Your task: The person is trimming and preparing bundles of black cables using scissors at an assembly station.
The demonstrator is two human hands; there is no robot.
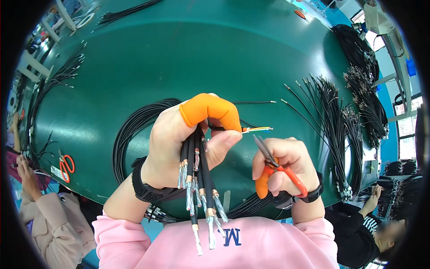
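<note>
My left hand (174, 139), an orange finger cot (210, 110) over its index finger, is closed round a bundle of black cables (191, 154). Their stripped ends with silvery tips hang down below the palm. Between thumb and index finger it pinches one cable whose thin coloured wires (259, 129) stick out to the right. My right hand (289, 161) grips a pair of scissors (286, 172) with orange-red handles and dark blades, which point up and left, just below the coloured wires and apart from them. Another orange finger cot (262, 186) covers one of its fingers.
A coil of black cable (127, 139) lies left of my hands on the green table (179, 54). Thick cable bundles (331, 116) spread along the right side, others (62, 71) at the left. Spare scissors (66, 166) lie at the left edge. People sit at both sides.
</note>
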